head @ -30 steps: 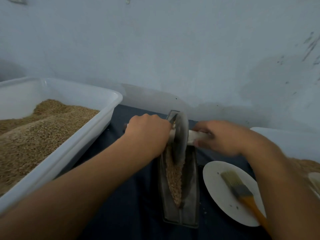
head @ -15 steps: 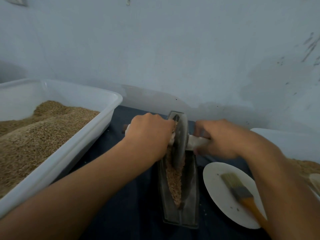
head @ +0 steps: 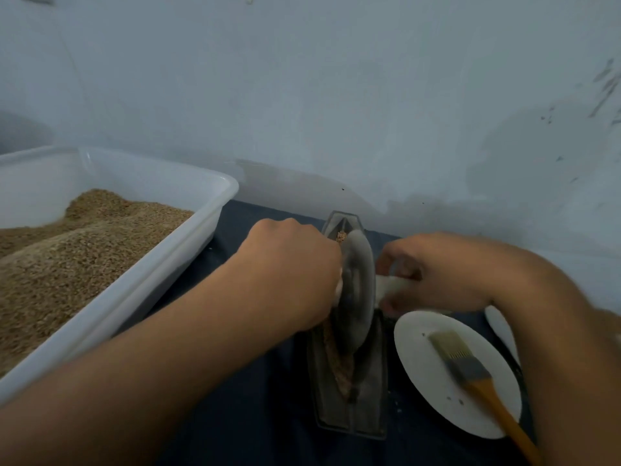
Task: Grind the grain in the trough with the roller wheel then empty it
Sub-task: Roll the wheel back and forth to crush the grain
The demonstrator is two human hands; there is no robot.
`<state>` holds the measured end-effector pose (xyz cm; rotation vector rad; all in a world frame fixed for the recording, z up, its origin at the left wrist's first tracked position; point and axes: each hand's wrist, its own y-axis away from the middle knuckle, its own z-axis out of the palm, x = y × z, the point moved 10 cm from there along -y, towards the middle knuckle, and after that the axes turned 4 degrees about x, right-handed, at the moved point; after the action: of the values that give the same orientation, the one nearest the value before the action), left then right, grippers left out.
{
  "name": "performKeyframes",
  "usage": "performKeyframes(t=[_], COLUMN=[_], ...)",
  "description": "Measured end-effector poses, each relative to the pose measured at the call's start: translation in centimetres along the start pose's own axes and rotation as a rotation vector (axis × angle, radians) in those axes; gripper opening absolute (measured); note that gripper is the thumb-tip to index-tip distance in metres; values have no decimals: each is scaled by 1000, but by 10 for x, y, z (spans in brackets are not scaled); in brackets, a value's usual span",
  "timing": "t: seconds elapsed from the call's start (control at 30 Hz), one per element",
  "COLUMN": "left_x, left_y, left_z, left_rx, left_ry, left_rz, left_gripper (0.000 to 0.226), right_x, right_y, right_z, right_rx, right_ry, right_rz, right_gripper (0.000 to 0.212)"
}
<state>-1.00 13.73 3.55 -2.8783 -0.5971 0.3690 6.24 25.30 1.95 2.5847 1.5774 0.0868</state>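
Gripping the white axle either side, the left hand [head: 292, 274] and right hand [head: 437, 270] hold the wheel [head: 356, 294] upright in the trough [head: 349, 408]; its long axis runs away from the person; grain [head: 339, 364] lies nearer.

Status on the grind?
Both hands, left and right, grip roller wheel axle. Wheel in trough, grain unemptied. Nothing blocking.

left hand [head: 292, 274]: fist curled, forearm from 7 o'clock | right hand [head: 443, 274]: fingers curled, forearm from 4 o'clock
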Motion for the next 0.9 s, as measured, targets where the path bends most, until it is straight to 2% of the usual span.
performKeyframes(t=[0.1, 0.2, 0.33, 0.43, 0.57, 0.7, 0.9], left_x=[-9, -18, -17, -16, -15, -2, 11], left_y=[-20, -35, -43, -42, -32, -13, 8], left_z=[18, 30, 36, 35, 25, 5, -14], left_rx=[40, 131, 285, 261, 166, 116, 46], left_ry=[27, 102, 140, 132, 83, 41, -16], left_rz=[-63, -129, -91, -82, -105, -22, 49], left_gripper=[19, 34, 46, 50, 30, 18, 19], right_x=[12, 19, 19, 20, 16, -2, -29], right_y=[-22, -35, -39, -38, -29, -7, 28], right_z=[2, 2, 0, 1, -2, -6, -16], right_rx=[147, 302, 401, 370, 234, 93, 22], right_ry=[5, 47, 28, 16, 37, 88, 200], right_rz=[11, 24, 9, 27, 52, 1, -37], right_gripper=[30, 31, 33, 34, 29, 35, 40])
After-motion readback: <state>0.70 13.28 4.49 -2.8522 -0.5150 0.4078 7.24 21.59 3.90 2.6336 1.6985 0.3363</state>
